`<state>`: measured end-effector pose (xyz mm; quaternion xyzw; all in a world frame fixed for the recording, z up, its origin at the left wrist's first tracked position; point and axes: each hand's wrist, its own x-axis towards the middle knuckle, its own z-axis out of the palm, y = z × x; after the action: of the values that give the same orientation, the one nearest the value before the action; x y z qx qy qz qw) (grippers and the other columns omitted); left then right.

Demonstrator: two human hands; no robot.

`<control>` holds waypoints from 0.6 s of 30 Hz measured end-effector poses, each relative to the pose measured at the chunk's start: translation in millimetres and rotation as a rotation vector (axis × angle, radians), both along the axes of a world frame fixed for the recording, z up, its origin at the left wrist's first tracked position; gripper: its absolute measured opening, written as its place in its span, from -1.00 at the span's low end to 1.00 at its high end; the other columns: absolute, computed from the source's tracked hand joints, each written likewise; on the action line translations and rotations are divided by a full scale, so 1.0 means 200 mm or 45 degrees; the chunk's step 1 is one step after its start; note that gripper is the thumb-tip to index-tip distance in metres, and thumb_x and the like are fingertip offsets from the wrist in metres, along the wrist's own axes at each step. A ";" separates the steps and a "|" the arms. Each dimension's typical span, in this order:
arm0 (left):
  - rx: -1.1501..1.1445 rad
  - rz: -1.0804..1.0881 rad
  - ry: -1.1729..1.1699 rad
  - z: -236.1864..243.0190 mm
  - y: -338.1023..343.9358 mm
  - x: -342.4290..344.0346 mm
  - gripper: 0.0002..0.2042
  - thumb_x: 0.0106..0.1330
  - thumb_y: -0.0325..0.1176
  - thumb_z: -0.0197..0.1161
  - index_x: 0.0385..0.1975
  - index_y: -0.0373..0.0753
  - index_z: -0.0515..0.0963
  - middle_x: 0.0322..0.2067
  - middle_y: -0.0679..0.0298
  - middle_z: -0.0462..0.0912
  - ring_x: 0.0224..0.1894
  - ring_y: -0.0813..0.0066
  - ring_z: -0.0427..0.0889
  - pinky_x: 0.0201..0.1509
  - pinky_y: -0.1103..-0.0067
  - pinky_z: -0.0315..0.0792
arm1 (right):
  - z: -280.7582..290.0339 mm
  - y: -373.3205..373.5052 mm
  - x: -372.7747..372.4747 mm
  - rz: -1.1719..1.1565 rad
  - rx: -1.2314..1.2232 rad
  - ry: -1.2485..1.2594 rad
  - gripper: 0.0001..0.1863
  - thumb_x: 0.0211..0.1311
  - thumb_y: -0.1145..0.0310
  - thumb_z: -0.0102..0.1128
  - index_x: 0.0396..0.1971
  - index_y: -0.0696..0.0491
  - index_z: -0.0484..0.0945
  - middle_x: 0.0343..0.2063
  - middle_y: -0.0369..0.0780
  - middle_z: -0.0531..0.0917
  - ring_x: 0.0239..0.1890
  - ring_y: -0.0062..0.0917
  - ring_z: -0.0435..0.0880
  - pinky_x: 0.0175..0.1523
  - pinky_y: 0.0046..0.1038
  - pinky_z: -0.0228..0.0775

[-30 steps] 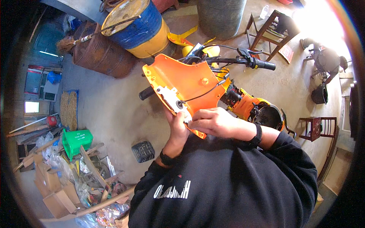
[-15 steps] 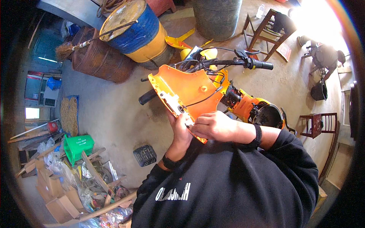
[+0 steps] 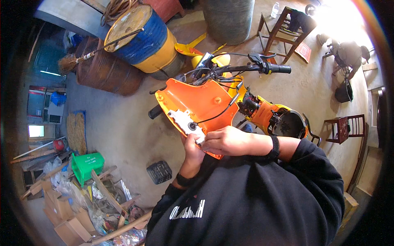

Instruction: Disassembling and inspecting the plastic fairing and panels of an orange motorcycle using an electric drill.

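An orange plastic panel (image 3: 201, 98) is tilted in front of me, its inner side showing. Along its left edge sits a white plastic part (image 3: 181, 119) with a dark round fitting, from which a thin black cable (image 3: 217, 116) runs up to the right. My left hand (image 3: 192, 158) grips the panel's lower edge, thumb against the end of the white part. Bunched at that same end are the fingers of my right hand (image 3: 225, 140); whatever they pinch is hidden. Just beyond stands a partly stripped yellow-orange scooter (image 3: 262, 112) with its handlebar (image 3: 258, 67) and wiring exposed.
A blue and yellow drum (image 3: 152, 41) and a rusty drum (image 3: 106, 69) stand at the far left. A black crate (image 3: 159, 172) lies on the floor. Left of me are a green bin (image 3: 88, 166), cardboard and planks. Wooden chairs (image 3: 283, 35) stand right, where another person (image 3: 349, 55) bends.
The panel has tipped, so more of the white part and its round fitting shows. Both hands stay at its lower edge, and the view has shifted slightly.
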<state>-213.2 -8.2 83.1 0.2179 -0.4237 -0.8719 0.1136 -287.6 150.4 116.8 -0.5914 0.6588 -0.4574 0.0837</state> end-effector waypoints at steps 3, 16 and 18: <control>-0.022 -0.016 -0.020 -0.01 -0.01 0.01 -0.32 -0.02 -0.48 -0.01 0.26 -0.26 0.19 -0.01 0.21 0.39 0.02 0.37 0.46 0.12 0.47 0.41 | 0.00 -0.01 0.01 -0.019 0.048 -0.002 -0.80 0.14 0.33 0.23 -0.26 0.05 0.57 -0.35 -0.20 0.56 -0.37 -0.29 0.65 -0.30 -0.31 0.56; 0.031 -0.075 -0.023 -0.07 -0.05 0.04 -0.32 -0.02 -0.50 -0.01 0.26 -0.25 0.18 0.00 0.21 0.38 0.03 0.38 0.44 0.10 0.49 0.41 | -0.04 0.01 0.01 0.018 -0.028 0.050 -0.73 0.10 0.34 0.24 -0.18 0.06 0.58 -0.38 -0.22 0.59 -0.40 -0.31 0.66 -0.35 -0.30 0.55; 0.030 -0.098 -0.035 -0.09 -0.06 0.05 -0.34 -0.02 -0.50 0.00 0.24 -0.25 0.20 -0.02 0.22 0.38 0.02 0.40 0.44 0.09 0.50 0.41 | -0.03 0.00 0.01 0.001 -0.007 0.083 -0.76 0.09 0.34 0.24 -0.23 0.07 0.57 -0.41 -0.23 0.58 -0.43 -0.31 0.65 -0.36 -0.31 0.54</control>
<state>-204.1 -19.2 65.4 0.2145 -0.4231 -0.8774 0.0715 -284.7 151.1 110.6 -0.6063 0.6597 -0.4398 0.0607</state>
